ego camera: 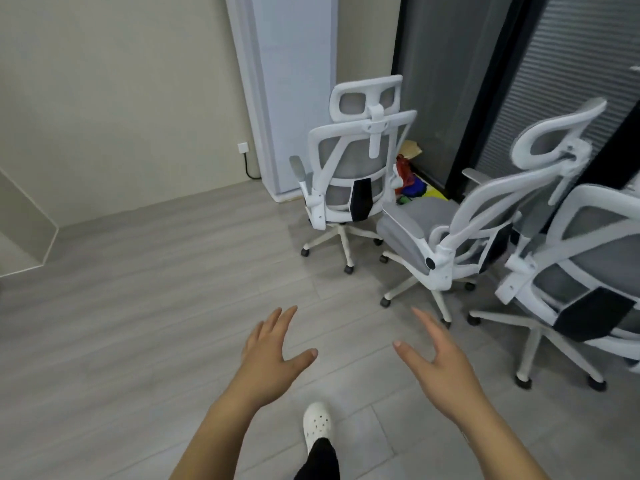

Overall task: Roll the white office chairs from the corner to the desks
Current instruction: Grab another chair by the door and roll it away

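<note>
Both hands reach out with nothing in them toward three white chairs in the corner.

The left hand (pixel 272 355) and right hand (pixel 438 358) hover over the grey floor (pixel 138 306), fingers straight and spread, touching nothing. The far chair (pixel 349 174) stands near the white cabinet (pixel 287 98); the middle chair (pixel 450 230) and the near chair (pixel 581 271) crowd together on the right. A white shoe (pixel 317 422) steps forward.

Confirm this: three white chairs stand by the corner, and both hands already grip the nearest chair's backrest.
Wrong on the hands. The head view shows the left hand and the right hand open with fingers spread, touching nothing, short of the chairs. The three white chairs, the far one, the middle one and the near one, do stand by the corner.
</note>
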The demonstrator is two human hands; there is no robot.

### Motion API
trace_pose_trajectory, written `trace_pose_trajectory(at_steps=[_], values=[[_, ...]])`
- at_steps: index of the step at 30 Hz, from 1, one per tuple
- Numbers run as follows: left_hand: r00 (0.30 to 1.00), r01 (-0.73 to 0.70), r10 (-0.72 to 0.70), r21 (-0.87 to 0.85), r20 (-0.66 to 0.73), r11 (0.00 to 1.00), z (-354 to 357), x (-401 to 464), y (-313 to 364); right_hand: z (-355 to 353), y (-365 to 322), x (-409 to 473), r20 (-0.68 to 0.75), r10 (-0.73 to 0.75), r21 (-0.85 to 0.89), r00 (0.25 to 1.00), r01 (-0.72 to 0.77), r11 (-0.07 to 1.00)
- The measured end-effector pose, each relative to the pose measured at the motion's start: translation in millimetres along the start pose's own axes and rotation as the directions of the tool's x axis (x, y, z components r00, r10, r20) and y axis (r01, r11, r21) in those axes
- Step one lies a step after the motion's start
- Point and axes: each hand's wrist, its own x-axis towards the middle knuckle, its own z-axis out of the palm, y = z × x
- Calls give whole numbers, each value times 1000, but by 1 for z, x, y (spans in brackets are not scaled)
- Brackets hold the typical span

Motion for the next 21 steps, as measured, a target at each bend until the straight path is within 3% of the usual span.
trace_pose_trajectory(at_steps=[10, 16, 21], values=[[991, -127, 124, 95, 41, 987, -84, 314, 48, -35, -100, 265, -120, -39, -148, 992, 21, 989], [964, -264, 264, 224, 31, 938, -113, 467, 101, -54, -103, 402, -96, -30, -270, 995, 3, 963], [956, -260, 293, 365, -36, 894, -121, 600, 123, -68, -83, 563, -19, -48, -381, 999, 37, 924]])
